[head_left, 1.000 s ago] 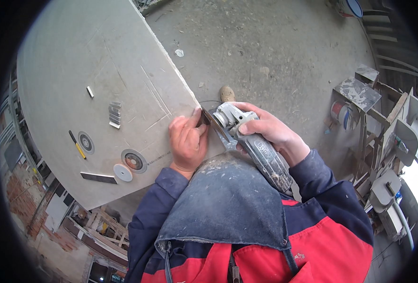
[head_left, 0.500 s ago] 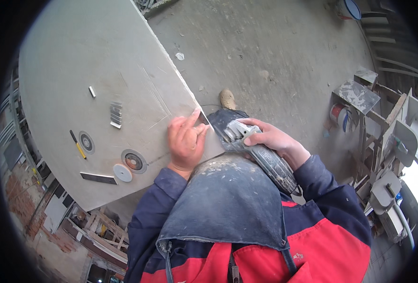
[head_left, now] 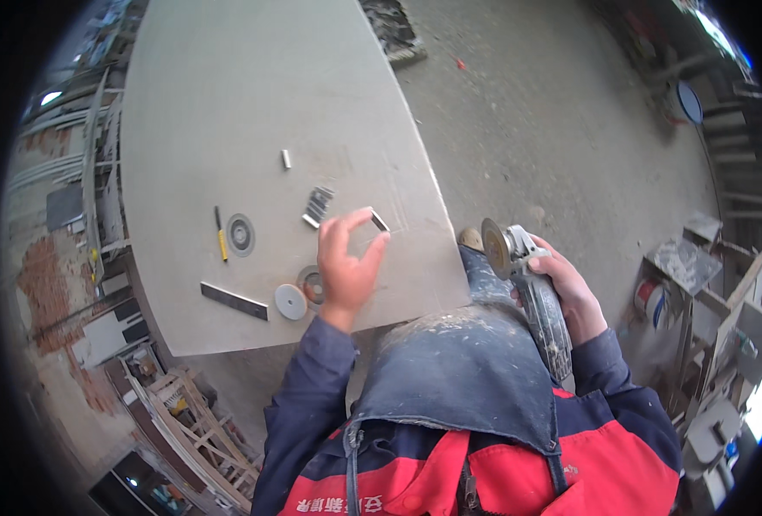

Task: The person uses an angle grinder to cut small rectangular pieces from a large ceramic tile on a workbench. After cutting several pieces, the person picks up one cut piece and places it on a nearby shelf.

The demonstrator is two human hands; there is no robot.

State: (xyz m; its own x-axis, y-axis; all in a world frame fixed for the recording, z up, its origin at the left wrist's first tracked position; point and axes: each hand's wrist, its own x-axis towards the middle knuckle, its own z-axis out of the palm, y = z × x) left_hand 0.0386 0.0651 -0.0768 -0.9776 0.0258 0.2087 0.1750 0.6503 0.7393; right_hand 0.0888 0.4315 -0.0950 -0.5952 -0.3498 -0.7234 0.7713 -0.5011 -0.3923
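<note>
Between the thumb and forefinger of my left hand [head_left: 346, 267] is a small dark strip with pale edges [head_left: 381, 221], held over the table. My right hand [head_left: 567, 288] grips an angle grinder [head_left: 542, 314] by its head and body, off the table's right edge. The grinder's disc [head_left: 495, 248] faces the table; whether it spins I cannot tell. Just beyond my left hand lies a row of small dark strips [head_left: 319, 203], with a single small white piece [head_left: 286, 158] farther off.
On the grey table [head_left: 252, 103] lie a grinding disc [head_left: 240, 235], a pale disc [head_left: 290, 302] partly over another disc [head_left: 312, 282], a yellow-handled tool [head_left: 222, 236] and a long dark strip [head_left: 234, 301]. A bucket [head_left: 684, 103] and a cluttered rack [head_left: 725, 318] stand on the right.
My left hand has moved in from the table's edge with the small strip. The grinder has moved right, away from the table, and its disc now shows. The view has turned.
</note>
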